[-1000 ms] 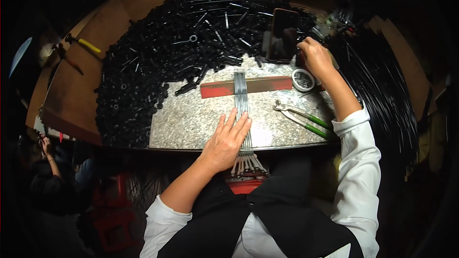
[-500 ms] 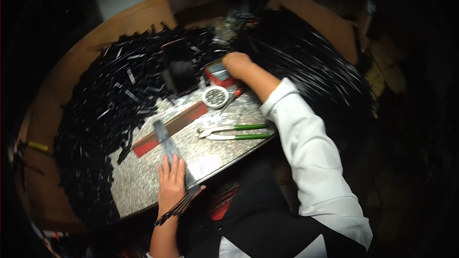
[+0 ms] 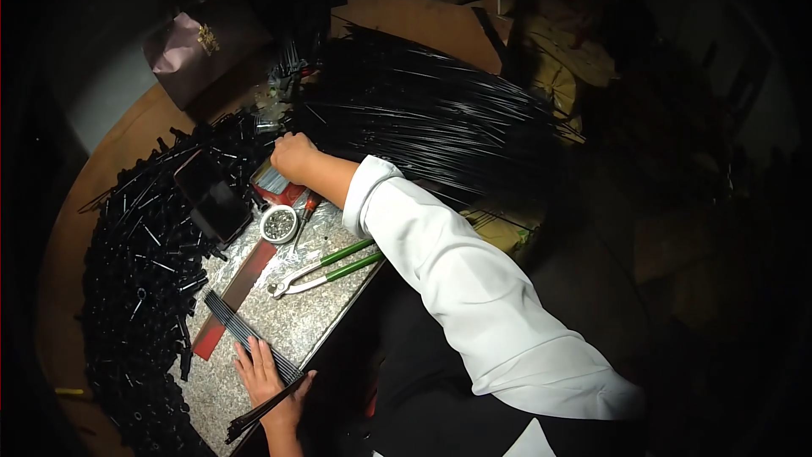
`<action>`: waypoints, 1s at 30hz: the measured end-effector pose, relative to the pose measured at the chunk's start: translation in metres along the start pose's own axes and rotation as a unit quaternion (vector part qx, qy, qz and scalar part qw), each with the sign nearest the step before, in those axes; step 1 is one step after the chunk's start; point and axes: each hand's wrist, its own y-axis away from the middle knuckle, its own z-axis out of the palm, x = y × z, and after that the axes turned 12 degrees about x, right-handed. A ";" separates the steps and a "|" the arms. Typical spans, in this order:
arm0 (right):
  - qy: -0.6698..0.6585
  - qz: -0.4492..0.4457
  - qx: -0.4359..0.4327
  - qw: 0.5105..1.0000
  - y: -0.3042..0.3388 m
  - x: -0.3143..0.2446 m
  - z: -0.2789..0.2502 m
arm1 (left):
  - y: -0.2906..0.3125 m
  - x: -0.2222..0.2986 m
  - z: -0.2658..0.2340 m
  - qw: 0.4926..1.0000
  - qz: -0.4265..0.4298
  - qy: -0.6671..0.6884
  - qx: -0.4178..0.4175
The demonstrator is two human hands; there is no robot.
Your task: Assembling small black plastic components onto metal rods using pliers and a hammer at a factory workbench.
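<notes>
My left hand lies at the near edge of the speckled board, its fingers stretched out against a flat bundle of thin dark rods. Dark strands cross that wrist. The bundle rests slantwise over a long red-and-brown bar. Farther off, my right hand is at a small red box with greyish pieces inside. Its fingers are curled together, and whatever they pinch is hidden. Just nearer stand a white bowl of small metal bits and a screwdriver with an orange-red handle. Green-handled pincers lie under my right forearm.
Short black tubes are heaped along the left, with a dark flat device on them. Long thin black rods spread across the back right. A brownish-pink bag stands at the far left on the wooden table.
The view has swung, so the whole scene sits farther left in the picture. My right hand is still at the red box, and my left stays on the rods.
</notes>
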 end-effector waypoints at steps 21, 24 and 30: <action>-0.506 -0.264 0.166 0.804 0.155 -0.093 -0.176 | -0.010 0.008 -0.057 0.824 -0.143 0.536 0.117; -0.508 -0.275 0.180 0.796 0.164 -0.095 -0.189 | -0.008 -0.001 -0.060 0.819 -0.128 0.530 0.182; -0.444 -0.303 0.210 0.817 0.171 -0.101 -0.204 | -0.013 0.008 -0.079 0.818 -0.139 0.508 0.230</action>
